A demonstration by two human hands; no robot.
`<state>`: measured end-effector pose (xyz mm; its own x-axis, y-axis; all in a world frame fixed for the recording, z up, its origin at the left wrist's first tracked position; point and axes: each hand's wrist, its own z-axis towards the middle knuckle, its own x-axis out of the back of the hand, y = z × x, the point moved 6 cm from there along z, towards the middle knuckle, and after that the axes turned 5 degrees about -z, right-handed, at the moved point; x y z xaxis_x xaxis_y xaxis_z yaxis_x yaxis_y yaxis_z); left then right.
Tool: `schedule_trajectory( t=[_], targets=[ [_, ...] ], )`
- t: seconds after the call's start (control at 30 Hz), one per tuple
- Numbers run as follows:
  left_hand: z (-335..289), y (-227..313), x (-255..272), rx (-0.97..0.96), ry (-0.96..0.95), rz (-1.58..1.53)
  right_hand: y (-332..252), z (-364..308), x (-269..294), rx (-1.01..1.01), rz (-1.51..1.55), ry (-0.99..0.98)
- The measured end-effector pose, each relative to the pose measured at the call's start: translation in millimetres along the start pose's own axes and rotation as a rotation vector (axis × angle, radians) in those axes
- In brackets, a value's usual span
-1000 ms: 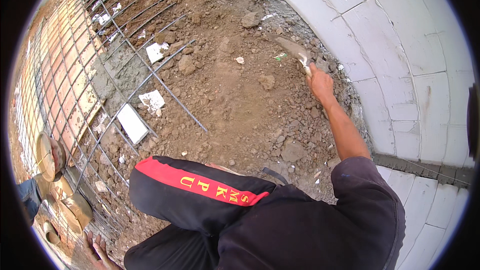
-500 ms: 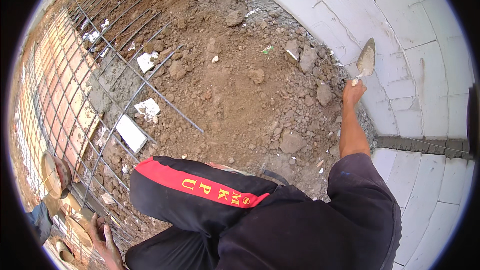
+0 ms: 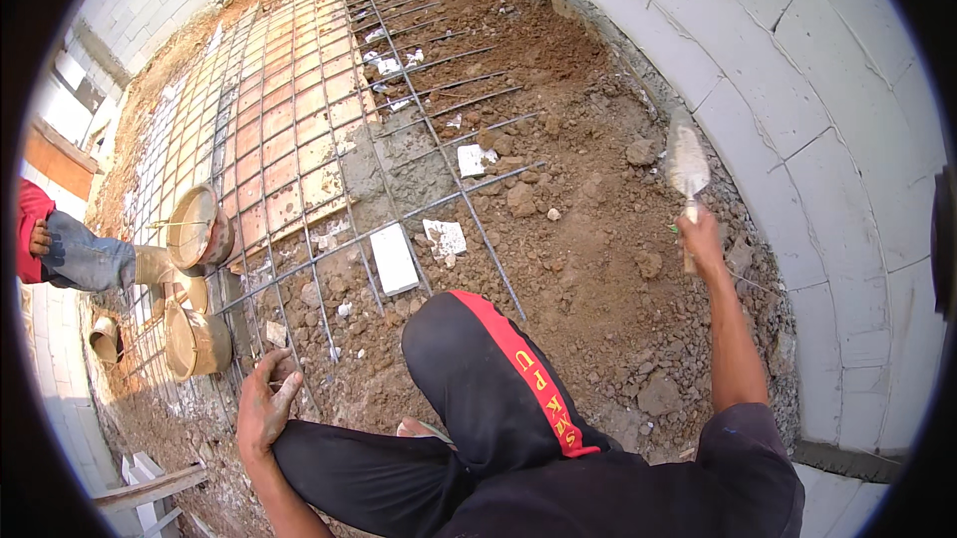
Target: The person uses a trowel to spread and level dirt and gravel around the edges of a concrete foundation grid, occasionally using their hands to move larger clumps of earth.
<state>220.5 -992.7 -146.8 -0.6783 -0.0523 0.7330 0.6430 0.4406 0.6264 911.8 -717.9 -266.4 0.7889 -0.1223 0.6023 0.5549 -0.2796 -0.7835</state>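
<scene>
Right hand [image 3: 701, 236] clenched round trowel [image 3: 687, 167] handle, blade pointing up past knuckles, near block wall [image 3: 817, 139]. Left hand [image 3: 263, 400] released, fingers loose, resting on knee beside steel mesh [image 3: 299, 139]; pans [image 3: 199, 229] just beyond left hand.

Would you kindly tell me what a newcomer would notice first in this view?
The right hand holds a trowel up beside the pale block wall. A steel mesh covers the dirt on the left, with buckets at its edge. The left hand rests on the ground by the knee.
</scene>
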Motion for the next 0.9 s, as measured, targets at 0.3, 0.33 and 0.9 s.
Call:
schedule_trajectory(
  t=[0.3,0.33,0.9],
  targets=[
    [-31,19,3,-0.050,0.033,0.061,-200,-119,-246,0.264,-0.063,-1.233],
    [-32,24,-1,-0.086,0.016,0.069,-212,-88,-253,0.290,-0.142,-1.261],
    [9,34,-18,-0.066,-0.242,0.041,-235,-30,-126,0.510,-0.080,-0.176]
  ],
)
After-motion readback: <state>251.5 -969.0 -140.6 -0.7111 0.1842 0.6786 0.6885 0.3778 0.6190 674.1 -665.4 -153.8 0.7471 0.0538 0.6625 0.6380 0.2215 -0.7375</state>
